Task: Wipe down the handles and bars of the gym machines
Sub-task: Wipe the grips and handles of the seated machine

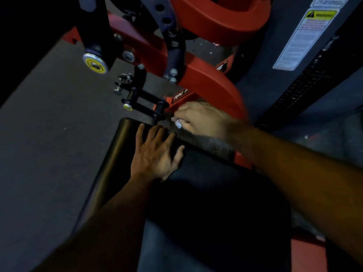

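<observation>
Left hand (155, 154) flat on the black roller pad (115, 154), fingers straight and slightly spread, fingertips reaching the pad's far end, thumb out to the side over the dark cushion (206, 193) beside the pad. Right hand (200, 119) just beyond the pad's far end, blurred, fingers curled and pinching a small white wad, seemingly a wipe or cloth (178, 123), low beside the black adjustment bracket (143, 101). Bracket standing directly past the pad's far end, with a yellow-capped pin (127, 107) on its near-left corner. Red machine frame (206, 79) arching beyond the pad, right hand close under it; contact between wipe and frame not clear. Yellow-centred pivot cap (95, 63) farther off, up and left of the pad. Warning label (306, 38) on the dark upright (275, 55) well to the right of the pad. Grey rubber floor (49, 124) left of the pad.
</observation>
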Demonstrator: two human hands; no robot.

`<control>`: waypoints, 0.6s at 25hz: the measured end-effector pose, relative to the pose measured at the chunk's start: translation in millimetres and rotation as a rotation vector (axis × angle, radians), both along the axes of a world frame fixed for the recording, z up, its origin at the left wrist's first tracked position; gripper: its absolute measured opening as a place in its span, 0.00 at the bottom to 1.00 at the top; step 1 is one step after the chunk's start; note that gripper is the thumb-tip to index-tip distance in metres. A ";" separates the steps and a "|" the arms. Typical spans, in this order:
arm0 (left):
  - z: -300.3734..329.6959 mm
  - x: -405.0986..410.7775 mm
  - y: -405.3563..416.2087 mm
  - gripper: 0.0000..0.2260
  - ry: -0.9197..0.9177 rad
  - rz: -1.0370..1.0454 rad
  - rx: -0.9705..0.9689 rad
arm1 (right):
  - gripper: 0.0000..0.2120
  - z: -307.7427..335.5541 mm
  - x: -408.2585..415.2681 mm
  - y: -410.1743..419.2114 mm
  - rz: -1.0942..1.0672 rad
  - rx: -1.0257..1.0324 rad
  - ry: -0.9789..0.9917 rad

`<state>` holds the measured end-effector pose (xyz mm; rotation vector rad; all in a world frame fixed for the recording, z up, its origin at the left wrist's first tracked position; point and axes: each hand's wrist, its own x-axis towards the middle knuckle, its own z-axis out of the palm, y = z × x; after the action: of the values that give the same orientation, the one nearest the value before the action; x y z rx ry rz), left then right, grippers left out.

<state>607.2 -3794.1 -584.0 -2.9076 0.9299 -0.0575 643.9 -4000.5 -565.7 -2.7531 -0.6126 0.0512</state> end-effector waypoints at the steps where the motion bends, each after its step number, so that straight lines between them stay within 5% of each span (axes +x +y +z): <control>1: -0.2 0.6 -0.1 0.24 -0.003 -0.001 0.004 | 0.09 -0.3 -13.0 0.3 -0.034 0.081 -0.057; 5: 1.2 0.1 -0.5 0.23 -0.004 -0.002 0.011 | 0.10 -13.3 -88.3 10.7 -0.694 0.669 -0.133; 8: 1.5 0.7 -0.9 0.23 0.003 -0.003 0.027 | 0.09 -30.1 -112.5 17.8 -1.348 1.464 -0.043; 10: 1.6 0.1 -1.3 0.24 -0.005 -0.008 0.025 | 0.11 -38.1 -108.2 10.1 -1.571 1.877 0.054; 15: 1.5 0.7 -1.1 0.24 -0.004 -0.005 0.025 | 0.04 -49.9 -82.5 13.5 -1.801 2.128 -0.171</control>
<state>608.0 -3795.2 -582.5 -2.8813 0.9308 -0.0523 561.4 -3987.0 -615.5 -0.4035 1.2060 -0.6932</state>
